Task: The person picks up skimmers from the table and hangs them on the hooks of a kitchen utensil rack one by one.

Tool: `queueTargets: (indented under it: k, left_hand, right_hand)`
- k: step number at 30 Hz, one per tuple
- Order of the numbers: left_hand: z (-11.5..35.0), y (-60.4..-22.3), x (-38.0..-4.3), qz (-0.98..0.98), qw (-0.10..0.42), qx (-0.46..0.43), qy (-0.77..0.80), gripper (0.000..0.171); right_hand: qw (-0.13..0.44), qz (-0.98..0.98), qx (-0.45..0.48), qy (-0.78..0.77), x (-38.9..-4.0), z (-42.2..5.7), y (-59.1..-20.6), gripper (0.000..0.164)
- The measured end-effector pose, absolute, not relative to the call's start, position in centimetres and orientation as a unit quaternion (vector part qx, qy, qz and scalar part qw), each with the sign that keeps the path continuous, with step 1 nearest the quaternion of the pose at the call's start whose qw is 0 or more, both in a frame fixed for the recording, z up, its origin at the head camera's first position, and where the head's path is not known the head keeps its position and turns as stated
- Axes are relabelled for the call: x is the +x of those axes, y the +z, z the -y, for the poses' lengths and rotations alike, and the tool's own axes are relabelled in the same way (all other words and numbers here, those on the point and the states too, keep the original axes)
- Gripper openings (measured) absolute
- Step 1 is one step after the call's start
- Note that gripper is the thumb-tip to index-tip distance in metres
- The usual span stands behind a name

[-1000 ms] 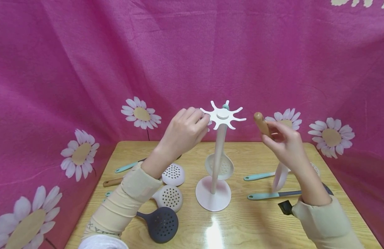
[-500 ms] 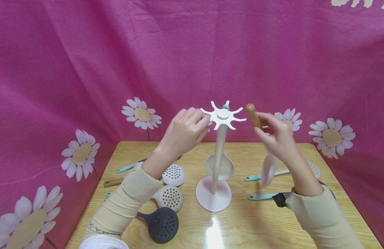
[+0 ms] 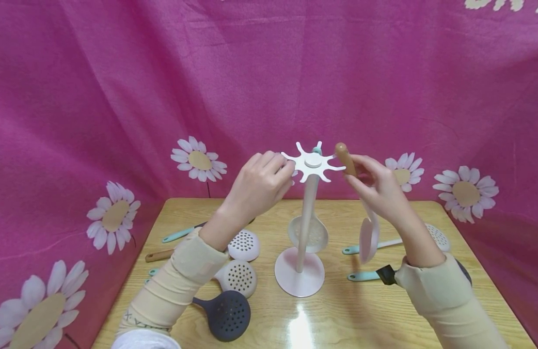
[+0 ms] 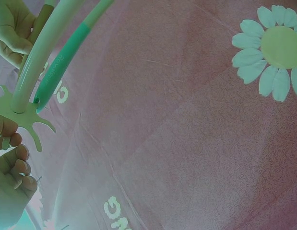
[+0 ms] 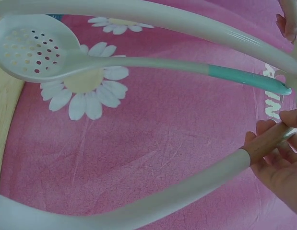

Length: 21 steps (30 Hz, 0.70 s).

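Note:
A white utensil stand [image 3: 313,161] with a ring of hooks on a post rises from a round base. My left hand [image 3: 262,182] pinches one hook on its left side. In my right hand [image 3: 378,186] is the wooden handle of a white ladle [image 3: 369,237], its end up against the right-hand hooks. The ladle's bowl hangs downward, seen nearly side-on. From a back hook hangs a white skimmer [image 5: 38,48] with a mint handle [image 4: 64,64]. Whether the wooden handle's end is on a hook cannot be told.
Left on the wooden table [image 3: 330,310] lie a dark skimmer [image 3: 228,315], a cream skimmer [image 3: 238,277], a white skimmer [image 3: 244,245] and other handles. At right lie a white skimmer [image 3: 438,236] and a mint-handled dark utensil [image 3: 362,276]. Pink flowered cloth [image 3: 251,72] stands behind.
My right hand has moved left and slightly up with the ladle, bringing the handle's end from beside the stand to its hooks. My left hand has stayed on the stand.

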<state>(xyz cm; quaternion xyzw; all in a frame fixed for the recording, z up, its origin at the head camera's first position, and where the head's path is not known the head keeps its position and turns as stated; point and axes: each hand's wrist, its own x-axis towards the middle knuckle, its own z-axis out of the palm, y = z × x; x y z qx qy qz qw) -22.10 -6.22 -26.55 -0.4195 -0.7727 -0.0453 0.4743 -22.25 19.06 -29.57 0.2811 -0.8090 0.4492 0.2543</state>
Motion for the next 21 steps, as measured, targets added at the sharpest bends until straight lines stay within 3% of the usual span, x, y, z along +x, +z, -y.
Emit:
queueTargets:
  k: [8,21]
  left_hand:
    - [6.2,-26.6,-22.1,0.776,0.469,-0.420,-0.048,0.004]
    - [6.2,-26.7,-22.2,0.771,0.477,-0.419,-0.047,0.002]
  right_hand:
    - [0.238,0.802,0.292,0.463,-22.6,-19.0,-29.7,0.034]
    - [0.150,0.796,0.303,0.501,-23.4,-19.2,-30.0,0.033]
